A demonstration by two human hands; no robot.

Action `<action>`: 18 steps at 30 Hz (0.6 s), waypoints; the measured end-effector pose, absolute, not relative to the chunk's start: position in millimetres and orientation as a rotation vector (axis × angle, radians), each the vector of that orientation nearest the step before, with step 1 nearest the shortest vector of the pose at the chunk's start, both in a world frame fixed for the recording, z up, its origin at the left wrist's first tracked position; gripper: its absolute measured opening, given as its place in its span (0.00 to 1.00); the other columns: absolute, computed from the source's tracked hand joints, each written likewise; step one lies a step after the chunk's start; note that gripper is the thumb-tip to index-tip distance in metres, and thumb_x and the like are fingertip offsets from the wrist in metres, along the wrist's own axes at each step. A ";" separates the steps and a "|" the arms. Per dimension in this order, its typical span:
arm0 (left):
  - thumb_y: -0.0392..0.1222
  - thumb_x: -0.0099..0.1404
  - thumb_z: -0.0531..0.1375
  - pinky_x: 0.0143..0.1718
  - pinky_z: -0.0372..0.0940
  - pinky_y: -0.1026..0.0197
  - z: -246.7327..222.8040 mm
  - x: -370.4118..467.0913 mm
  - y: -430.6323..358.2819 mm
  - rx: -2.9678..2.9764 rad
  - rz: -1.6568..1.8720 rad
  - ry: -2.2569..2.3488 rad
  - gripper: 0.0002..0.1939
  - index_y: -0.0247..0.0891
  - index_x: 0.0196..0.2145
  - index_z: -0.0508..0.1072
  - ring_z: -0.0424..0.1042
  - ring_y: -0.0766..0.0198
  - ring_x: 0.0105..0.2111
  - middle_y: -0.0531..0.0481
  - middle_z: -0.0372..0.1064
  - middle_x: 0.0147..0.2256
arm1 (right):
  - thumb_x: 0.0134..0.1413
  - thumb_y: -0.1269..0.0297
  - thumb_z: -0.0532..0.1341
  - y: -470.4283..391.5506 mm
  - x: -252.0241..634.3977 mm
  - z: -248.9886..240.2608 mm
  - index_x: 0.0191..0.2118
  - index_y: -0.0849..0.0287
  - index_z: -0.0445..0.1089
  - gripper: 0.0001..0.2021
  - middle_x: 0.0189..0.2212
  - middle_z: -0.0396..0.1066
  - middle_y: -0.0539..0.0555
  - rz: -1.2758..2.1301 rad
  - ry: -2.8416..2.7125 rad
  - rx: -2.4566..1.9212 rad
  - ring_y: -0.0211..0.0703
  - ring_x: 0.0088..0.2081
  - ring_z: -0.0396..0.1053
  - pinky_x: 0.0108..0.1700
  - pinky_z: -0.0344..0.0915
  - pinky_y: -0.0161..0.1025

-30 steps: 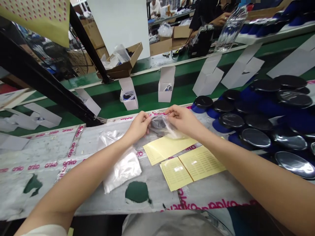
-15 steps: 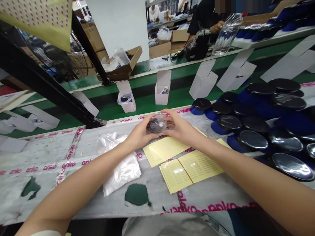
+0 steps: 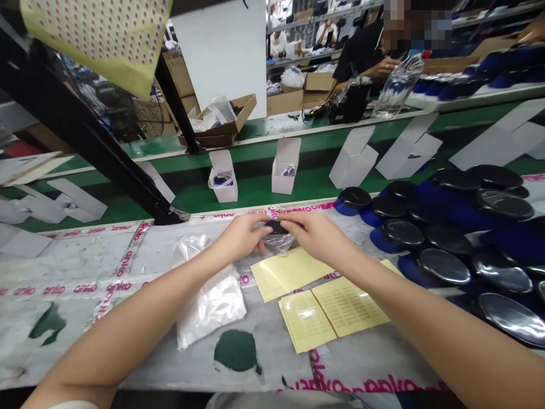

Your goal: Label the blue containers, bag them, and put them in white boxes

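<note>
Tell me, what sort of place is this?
It looks like a factory floor, perhaps a packing line: open white boxes stand along a green strip, many alike blue pieces with black tops crowd the table, and another person is across the strip.

You are facing a workbench [image 3: 91, 258] covered in torn grey film, where pink-lettered tape [image 3: 129, 250] is crossing the surface. Beyond it, a green conveyor belt [image 3: 254, 184] is stretching crosswise before you, and light is reflecting off the ledge [image 3: 279, 120] behind. A black metal post [image 3: 110, 156] is slanting on your left; farther back, a white panel [image 3: 223, 57] is standing, with metal shelving [image 3: 357, 8] showing to its right.
</note>
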State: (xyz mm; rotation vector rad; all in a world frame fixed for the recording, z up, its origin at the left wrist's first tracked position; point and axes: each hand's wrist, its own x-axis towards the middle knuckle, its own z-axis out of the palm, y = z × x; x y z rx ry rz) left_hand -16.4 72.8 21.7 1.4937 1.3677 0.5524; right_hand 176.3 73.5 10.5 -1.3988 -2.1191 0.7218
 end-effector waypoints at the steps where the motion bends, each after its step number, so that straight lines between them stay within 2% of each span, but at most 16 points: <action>1: 0.37 0.67 0.60 0.25 0.65 0.65 21.5 -18.9 75.0 1.563 0.553 1.401 0.10 0.35 0.45 0.76 0.71 0.65 0.19 0.54 0.71 0.18 | 0.66 0.63 0.53 74.1 175.6 12.0 0.43 0.54 0.79 0.15 0.42 0.79 0.58 0.680 -2.114 -1.422 0.54 0.44 0.76 0.44 0.69 0.47; 3: 0.35 0.67 0.58 0.26 0.64 0.65 22.8 -22.5 78.7 1.646 0.607 1.422 0.07 0.36 0.35 0.76 0.71 0.66 0.20 0.54 0.70 0.18 | 0.64 0.55 0.58 72.5 172.2 13.3 0.50 0.54 0.76 0.16 0.48 0.75 0.61 0.617 -2.149 -1.447 0.58 0.49 0.74 0.45 0.69 0.49; 4: 0.35 0.67 0.58 0.26 0.65 0.64 24.1 -23.5 79.8 1.679 0.662 1.404 0.07 0.36 0.33 0.76 0.71 0.66 0.21 0.53 0.71 0.20 | 0.60 0.52 0.62 70.7 169.5 12.6 0.56 0.53 0.73 0.21 0.52 0.72 0.62 0.606 -2.194 -1.447 0.60 0.51 0.72 0.46 0.69 0.49; 6: 0.35 0.66 0.58 0.28 0.66 0.64 27.1 -24.1 79.6 1.740 0.791 1.336 0.06 0.37 0.33 0.76 0.72 0.66 0.23 0.53 0.73 0.24 | 0.53 0.52 0.68 67.2 163.3 9.4 0.64 0.53 0.64 0.34 0.58 0.68 0.63 0.610 -2.299 -1.430 0.63 0.55 0.69 0.47 0.69 0.50; 7: 0.36 0.65 0.58 0.29 0.67 0.64 28.8 -24.5 78.2 1.758 0.863 1.299 0.06 0.37 0.35 0.76 0.72 0.67 0.24 0.52 0.74 0.27 | 0.52 0.55 0.68 66.5 160.3 7.9 0.65 0.54 0.62 0.35 0.58 0.68 0.64 0.617 -2.340 -1.417 0.63 0.55 0.69 0.47 0.69 0.51; 9: 0.38 0.64 0.60 0.28 0.67 0.64 33.3 -28.1 73.6 1.765 1.016 1.257 0.06 0.38 0.39 0.76 0.72 0.67 0.26 0.50 0.76 0.35 | 0.53 0.61 0.67 69.5 156.5 8.5 0.62 0.57 0.65 0.30 0.54 0.72 0.64 0.623 -2.366 -1.395 0.60 0.51 0.72 0.46 0.69 0.50; 11: 0.42 0.63 0.62 0.27 0.67 0.64 40.6 -38.8 67.8 1.754 1.135 1.303 0.09 0.39 0.42 0.76 0.72 0.67 0.26 0.48 0.77 0.40 | 0.52 0.62 0.66 80.2 156.8 17.3 0.54 0.58 0.71 0.22 0.47 0.76 0.61 0.628 -2.355 -1.377 0.55 0.45 0.74 0.44 0.70 0.47; 14: 0.48 0.64 0.63 0.28 0.67 0.63 57.1 -69.5 60.3 1.768 1.068 1.485 0.12 0.40 0.42 0.77 0.72 0.66 0.26 0.47 0.78 0.39 | 0.54 0.60 0.64 111.5 162.7 42.6 0.47 0.56 0.74 0.15 0.41 0.77 0.58 0.600 -2.279 -1.382 0.52 0.40 0.74 0.40 0.69 0.45; 16: 0.51 0.63 0.64 0.33 0.70 0.61 68.1 -95.1 56.4 1.811 0.870 1.588 0.14 0.41 0.43 0.78 0.76 0.61 0.32 0.47 0.79 0.39 | 0.57 0.59 0.62 139.4 166.4 57.8 0.52 0.56 0.71 0.18 0.47 0.74 0.61 0.425 -2.154 -1.398 0.56 0.45 0.73 0.45 0.68 0.49; 18: 0.54 0.62 0.64 0.41 0.71 0.58 75.4 -119.4 52.2 1.860 0.643 1.702 0.18 0.43 0.46 0.79 0.77 0.55 0.43 0.46 0.79 0.46 | 0.57 0.61 0.61 167.4 167.1 64.7 0.59 0.59 0.67 0.24 0.56 0.67 0.66 0.130 -2.023 -1.401 0.61 0.53 0.69 0.50 0.66 0.51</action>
